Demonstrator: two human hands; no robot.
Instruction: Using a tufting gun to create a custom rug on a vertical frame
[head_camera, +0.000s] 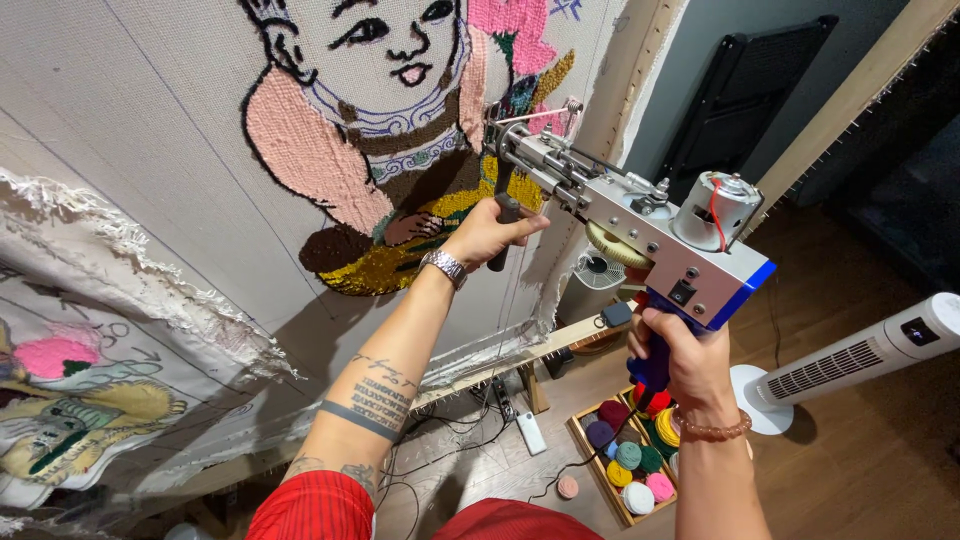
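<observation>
While both hands grip it, the tufting gun (640, 225) points its needle end at the stretched backing cloth (150, 150), tip touching or v. near the cloth at the tufted figure's right side, toward the cloth's upper right edge. Left hand (490, 232) is wrapped tight round the gun's black front handle (505, 215), fingers closed, a metal watch (443, 265) on the wrist, tattoos along the forearm. Right hand (680, 355) is closed round the blue rear grip (655, 360) under the silver body, bead bracelet (712, 430) on the wrist. Gun is tilted, nose up-left, motor (715, 208) w/ red wire on top at the rear.

Tufted figure (400, 130) fills the cloth's top middle: pink sleeve, brown and yellow patches, dark outline. Lower-left corner of the cloth shows a frayed edge and a second cloth w/ a pink-and-yellow design (70, 400).

Below the frame's wooden bar (520, 350), on the floor: a wooden tray of yarn balls (630, 460), many colours, directly under the right hand; one loose ball (567, 487) just beside the tray's left edge; a white power strip (530, 432) w/ cables nearby. White tower fan (860, 355) lies tilted at right, well apart from the cloth.
</observation>
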